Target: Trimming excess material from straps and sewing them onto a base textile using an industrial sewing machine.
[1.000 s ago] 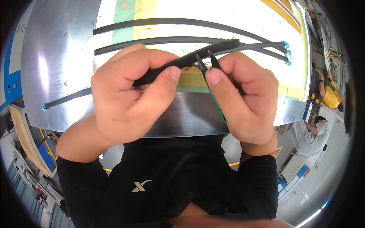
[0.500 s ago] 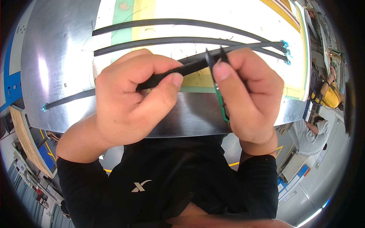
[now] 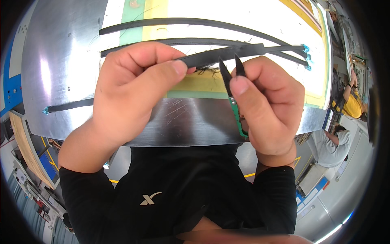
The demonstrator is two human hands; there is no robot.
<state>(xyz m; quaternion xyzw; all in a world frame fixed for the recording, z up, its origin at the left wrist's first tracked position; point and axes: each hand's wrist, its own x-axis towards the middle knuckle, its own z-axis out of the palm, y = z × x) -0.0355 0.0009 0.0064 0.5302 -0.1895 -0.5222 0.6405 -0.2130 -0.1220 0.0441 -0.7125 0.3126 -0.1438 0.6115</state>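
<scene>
My left hand (image 3: 130, 89) pinches a black flat strip (image 3: 219, 55) between thumb and bent fingers. The strip slants up to the right, with loose dark threads under it. My right hand (image 3: 268, 105) grips small snips (image 3: 235, 103) with a green handle and two black blades, which point up just under the strip, their tips apart. More dark strips (image 3: 191, 21) lie across the lit white work surface (image 3: 207, 8), with blue tufts (image 3: 306, 53) at their right ends. Another strip (image 3: 71, 105) runs out left from behind my left hand to a blue tuft.
The metal tabletop (image 3: 174, 122) curves along the front and left, with yellow and green bands (image 3: 195, 83) on the white surface. At the right are a person in yellow (image 3: 351, 105) and a person in light grey (image 3: 331, 146). A wooden board (image 3: 26, 146) stands at lower left.
My left hand has shifted up and left, and its thumb lies flatter on the strip. The snips have moved right, and their tips now sit below the strip instead of over it as half a second ago.
</scene>
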